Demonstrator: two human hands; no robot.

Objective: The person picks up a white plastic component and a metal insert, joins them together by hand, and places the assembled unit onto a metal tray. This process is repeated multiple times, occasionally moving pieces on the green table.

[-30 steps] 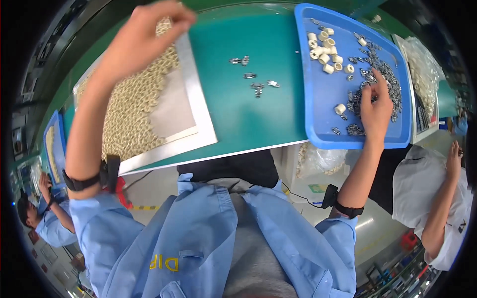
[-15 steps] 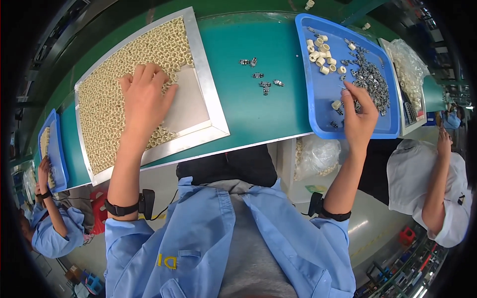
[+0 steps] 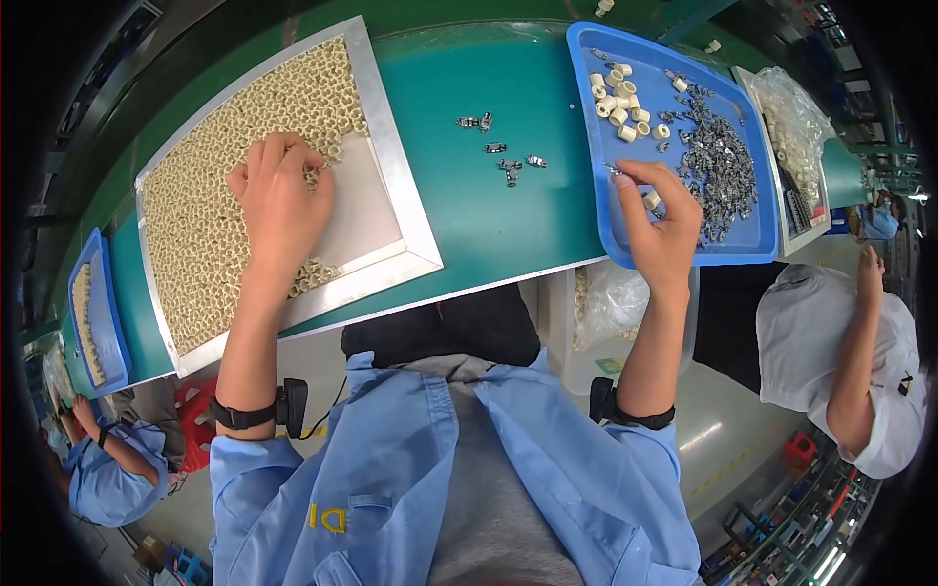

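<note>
My left hand (image 3: 281,200) rests over a metal-framed tray (image 3: 405,210) packed with small cream ring-like parts (image 3: 205,210). Its fingers are bent and its thumb is drawn in; whatever they may hold is hidden among the parts. Over the left side of a blue plastic tray (image 3: 606,210), my right hand (image 3: 664,220) pinches a small shiny metal part (image 3: 613,169) between thumb and forefinger. Inside that tray lie a heap of dark metal pieces (image 3: 718,161) and a group of cream cylindrical caps (image 3: 625,93). One cap lies beside my right fingers.
Several loose metal parts (image 3: 510,171) lie on the green tabletop (image 3: 469,220) between the trays. A plastic bag of cream parts (image 3: 789,117) stands beyond the blue tray. Another blue tray (image 3: 109,322) is at far left. Co-workers sit on both sides, one in a white top (image 3: 816,332).
My right hand has moved left within the blue tray, carrying the small metal part away from the heap. My left thumb has drawn in toward the fingers.
</note>
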